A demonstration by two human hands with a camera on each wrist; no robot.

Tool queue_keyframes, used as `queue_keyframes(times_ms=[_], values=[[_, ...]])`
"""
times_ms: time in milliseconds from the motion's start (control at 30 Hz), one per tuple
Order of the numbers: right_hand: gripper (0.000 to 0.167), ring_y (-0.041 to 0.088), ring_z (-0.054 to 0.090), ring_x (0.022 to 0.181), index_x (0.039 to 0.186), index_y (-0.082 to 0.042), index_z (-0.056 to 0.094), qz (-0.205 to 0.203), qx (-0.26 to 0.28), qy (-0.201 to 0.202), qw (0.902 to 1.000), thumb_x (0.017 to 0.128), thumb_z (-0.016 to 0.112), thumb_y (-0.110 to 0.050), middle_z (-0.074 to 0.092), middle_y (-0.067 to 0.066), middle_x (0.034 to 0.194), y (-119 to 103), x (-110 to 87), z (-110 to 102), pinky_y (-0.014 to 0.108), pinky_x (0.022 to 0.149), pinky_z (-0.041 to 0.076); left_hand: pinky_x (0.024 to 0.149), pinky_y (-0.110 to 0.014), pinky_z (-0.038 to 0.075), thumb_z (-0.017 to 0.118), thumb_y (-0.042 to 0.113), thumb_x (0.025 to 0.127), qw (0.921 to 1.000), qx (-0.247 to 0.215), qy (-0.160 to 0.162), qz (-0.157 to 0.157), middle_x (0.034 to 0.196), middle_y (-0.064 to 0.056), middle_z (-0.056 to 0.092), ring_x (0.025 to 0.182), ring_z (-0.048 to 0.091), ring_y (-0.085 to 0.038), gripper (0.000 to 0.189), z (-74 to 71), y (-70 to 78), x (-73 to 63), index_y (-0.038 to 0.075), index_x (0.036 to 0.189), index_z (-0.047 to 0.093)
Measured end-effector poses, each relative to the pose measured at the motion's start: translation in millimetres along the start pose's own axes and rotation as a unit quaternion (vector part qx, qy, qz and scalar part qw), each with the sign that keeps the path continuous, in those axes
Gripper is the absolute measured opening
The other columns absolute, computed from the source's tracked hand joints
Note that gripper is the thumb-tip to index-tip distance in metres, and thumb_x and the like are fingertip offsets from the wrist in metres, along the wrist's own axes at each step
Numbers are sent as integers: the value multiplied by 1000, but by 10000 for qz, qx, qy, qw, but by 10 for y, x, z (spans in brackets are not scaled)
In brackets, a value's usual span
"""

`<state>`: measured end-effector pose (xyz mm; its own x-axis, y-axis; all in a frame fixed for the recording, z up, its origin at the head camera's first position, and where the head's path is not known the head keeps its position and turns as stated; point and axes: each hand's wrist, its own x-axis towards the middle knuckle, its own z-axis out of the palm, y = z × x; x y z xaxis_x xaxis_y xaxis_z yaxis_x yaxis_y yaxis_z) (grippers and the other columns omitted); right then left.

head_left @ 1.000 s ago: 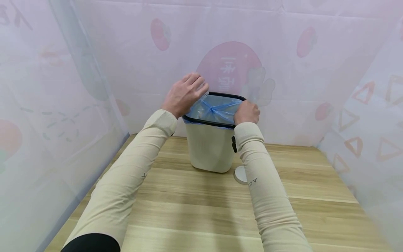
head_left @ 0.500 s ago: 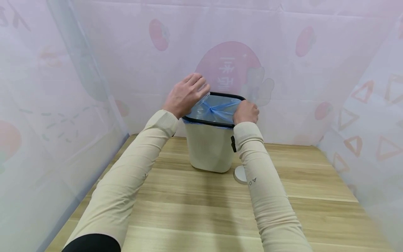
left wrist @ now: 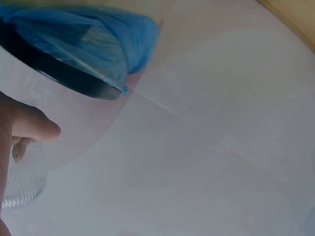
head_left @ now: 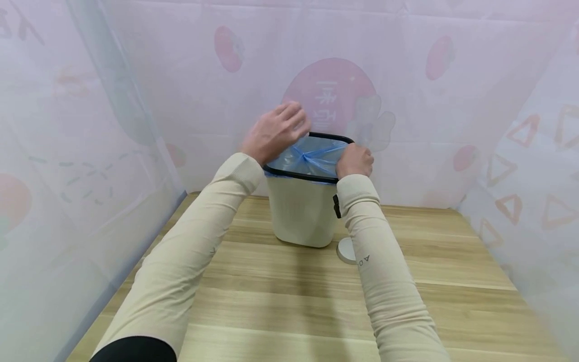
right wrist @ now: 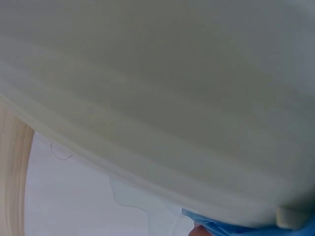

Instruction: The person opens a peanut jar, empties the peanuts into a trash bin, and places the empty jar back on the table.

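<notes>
A cream trash can [head_left: 300, 211] with a black rim ring [head_left: 300, 176] stands upright, lined with a blue translucent trash bag [head_left: 312, 157]. My left hand [head_left: 277, 131] is above the left part of its opening and holds a clear ribbed glass container [left wrist: 25, 179]. In the head view this container is hidden by the hand; the left wrist view shows only part of it. My right hand [head_left: 355, 161] grips the rim at the right end, its fingers mostly hidden. The can's side fills most of the right wrist view, with some blue bag at the bottom.
On the wooden table [head_left: 271, 301], a white round disc [head_left: 347, 250] lies right of the can's base, partly covered by the right sleeve [head_left: 380, 261]. A printed pale curtain [head_left: 190, 75] encloses the back and both sides.
My left hand has moved a little to the right over the can's opening, and the glass container has gone out of sight in the head view. The right hand and the can have stayed in place.
</notes>
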<state>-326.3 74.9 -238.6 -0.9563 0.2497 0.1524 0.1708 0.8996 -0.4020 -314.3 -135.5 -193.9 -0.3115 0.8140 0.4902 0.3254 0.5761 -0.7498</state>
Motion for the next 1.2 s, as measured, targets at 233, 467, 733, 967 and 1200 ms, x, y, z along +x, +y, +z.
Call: queue_keyframes(times_ms=[233, 467, 733, 967, 1200], values=[[36, 45, 66, 116, 133, 5, 66, -6, -35, -43, 10000, 105, 54, -12, 64, 33, 124, -23, -5, 28, 51, 93, 63, 115, -38, 49, 54, -5, 104, 9988, 194, 77, 446, 127, -14, 68, 123, 61, -31, 29, 73, 86, -30, 6, 128, 67], [36, 45, 65, 117, 134, 6, 65, -3, 43, 5, 10000, 104, 54, -10, 63, 33, 125, -35, -16, 36, 51, 94, 62, 118, -38, 46, 54, -4, 104, 9999, 36, 131, -47, 125, -15, 68, 125, 60, -33, 26, 17, 4, -1, 6, 124, 67], [34, 45, 66, 117, 132, 5, 67, -14, -65, 2, 10000, 104, 55, -11, 64, 33, 125, -27, 6, 27, 50, 94, 62, 115, -38, 48, 60, -1, 103, 9976, 173, -150, 658, 127, -13, 68, 123, 59, -31, 25, 45, 51, -48, 6, 127, 66], [33, 45, 66, 114, 130, 6, 67, -61, 38, -58, 10000, 104, 55, -10, 64, 33, 123, -44, 0, 45, 51, 92, 63, 117, -39, 47, 58, -7, 92, 9982, -489, -224, -265, 130, -17, 66, 128, 58, -35, 37, 2, -4, -67, 5, 127, 64], [33, 44, 67, 112, 131, 6, 66, -96, -37, -3, 9999, 105, 54, -10, 65, 32, 121, -48, -48, 25, 50, 91, 63, 119, -38, 46, 56, -7, 101, 9997, 76, -168, 185, 129, -14, 68, 127, 60, -32, 33, 22, -12, -109, 7, 128, 68]])
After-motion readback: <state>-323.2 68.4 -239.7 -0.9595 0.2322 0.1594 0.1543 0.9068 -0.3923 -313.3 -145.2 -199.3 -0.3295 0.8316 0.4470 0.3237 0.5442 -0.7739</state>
